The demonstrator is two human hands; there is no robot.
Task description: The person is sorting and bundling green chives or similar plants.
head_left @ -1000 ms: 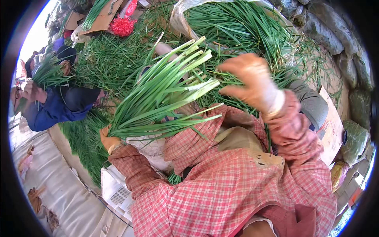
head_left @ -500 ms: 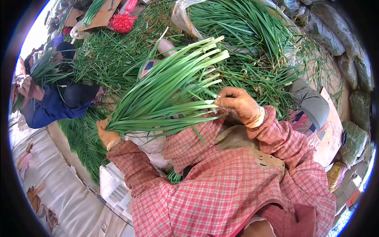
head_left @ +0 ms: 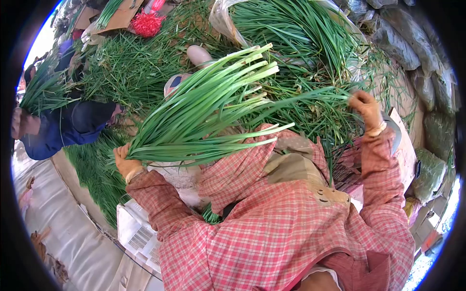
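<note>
My left hand (head_left: 127,164), in an orange glove, is closed round the leafy end of a large bunch of garlic chives (head_left: 194,109). The bunch fans out over my lap, its pale cut stems pointing up and right. Out to the right, my right hand (head_left: 366,111), gloved the same way, pinches the pale ends of a few chive stalks (head_left: 310,96). Their leaves still trail back to the bunch. Motion slightly blurs the right fingertips.
Loose chive leaves (head_left: 126,72) litter the ground. An open plastic bag of chives (head_left: 291,29) lies ahead, with filled plastic bags (head_left: 395,36) at right. Another person (head_left: 73,123) holds greens at left. Red ties (head_left: 148,23) lie on cardboard; a white box (head_left: 138,230) stands beside me.
My right hand has moved right and slightly up, drawing a few stalks away from the bunch. My left hand keeps its hold, nearly in place.
</note>
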